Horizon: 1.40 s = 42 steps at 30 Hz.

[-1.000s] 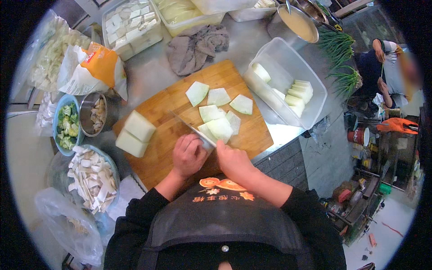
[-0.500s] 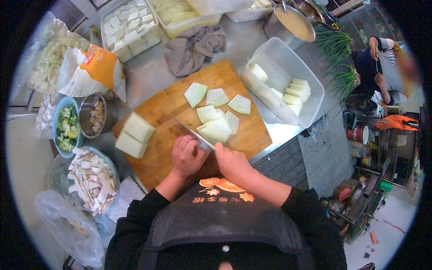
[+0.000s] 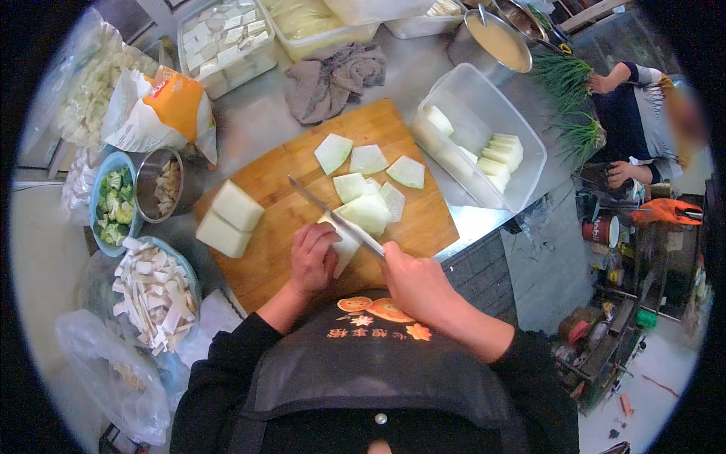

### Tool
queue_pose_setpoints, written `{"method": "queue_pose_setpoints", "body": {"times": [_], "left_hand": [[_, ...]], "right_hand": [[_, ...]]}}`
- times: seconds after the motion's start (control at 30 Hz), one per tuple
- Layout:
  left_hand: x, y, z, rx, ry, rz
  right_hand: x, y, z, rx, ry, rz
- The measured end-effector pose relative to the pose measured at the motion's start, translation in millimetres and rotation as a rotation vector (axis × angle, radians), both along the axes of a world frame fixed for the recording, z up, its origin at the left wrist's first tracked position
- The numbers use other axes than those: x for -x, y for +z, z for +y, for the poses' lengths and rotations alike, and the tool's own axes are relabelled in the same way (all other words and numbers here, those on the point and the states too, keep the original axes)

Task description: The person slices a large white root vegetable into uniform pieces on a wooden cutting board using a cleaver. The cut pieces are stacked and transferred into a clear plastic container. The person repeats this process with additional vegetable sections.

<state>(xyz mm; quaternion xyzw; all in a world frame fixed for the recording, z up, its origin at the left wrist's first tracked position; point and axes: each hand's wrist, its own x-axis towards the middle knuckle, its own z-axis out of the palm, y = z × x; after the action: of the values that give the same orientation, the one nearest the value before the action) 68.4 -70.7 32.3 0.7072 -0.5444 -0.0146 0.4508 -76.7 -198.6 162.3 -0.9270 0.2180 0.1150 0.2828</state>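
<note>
Nearby, the clear tub (image 3: 522, 132) holds pale melon slices (image 3: 503, 155).

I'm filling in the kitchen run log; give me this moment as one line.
left hand: steadies melon piece | right hand: grips knife | on: wooden cutting board

Grey cloth (image 3: 333, 79), broccoli bowl (image 3: 113, 208), clear tub (image 3: 484, 136) (pale slices inside), orange-white bag (image 3: 162, 113).
</note>
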Motion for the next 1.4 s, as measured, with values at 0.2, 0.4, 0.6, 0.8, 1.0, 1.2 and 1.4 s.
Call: {"method": "queue_pose_setpoints", "body": {"times": [0.2, 0.4, 0.6, 0.8, 1.0, 1.2, 1.4], "left_hand": [[1.8, -2.1, -1.2, -0.017, 0.015, 0.006], [1.4, 1.5, -2.0, -0.019, 0.031, 0.022], [1.7, 1.4, -0.1, -0.021, 0.055, 0.012], [2.1, 8.5, -1.6, -0.016, 0.047, 0.012], [1.1, 3.9, -0.6, 0.025, 0.046, 0.022], [2.8, 1.0, -0.2, 0.028, 0.054, 0.040], [4.7, -3.2, 1.2, 0.020, 0.067, 0.042]], "right_hand": [[-1.7, -33.6, 9.4, 0.073, -0.009, -0.030], [-9.1, -55.4, 10.0, 0.133, 0.004, -0.054], [-11.0, -50.7, 11.8, 0.157, 0.021, -0.056], [-19.9, -57.1, 13.4, 0.167, 0.013, -0.034], [-20.7, -61.2, 3.9, 0.121, -0.018, -0.038], [-9.5, -5.8, 2.6, 0.057, -0.009, -0.065], [0.2, -12.8, 9.3, 0.031, -0.008, -0.023]]}}
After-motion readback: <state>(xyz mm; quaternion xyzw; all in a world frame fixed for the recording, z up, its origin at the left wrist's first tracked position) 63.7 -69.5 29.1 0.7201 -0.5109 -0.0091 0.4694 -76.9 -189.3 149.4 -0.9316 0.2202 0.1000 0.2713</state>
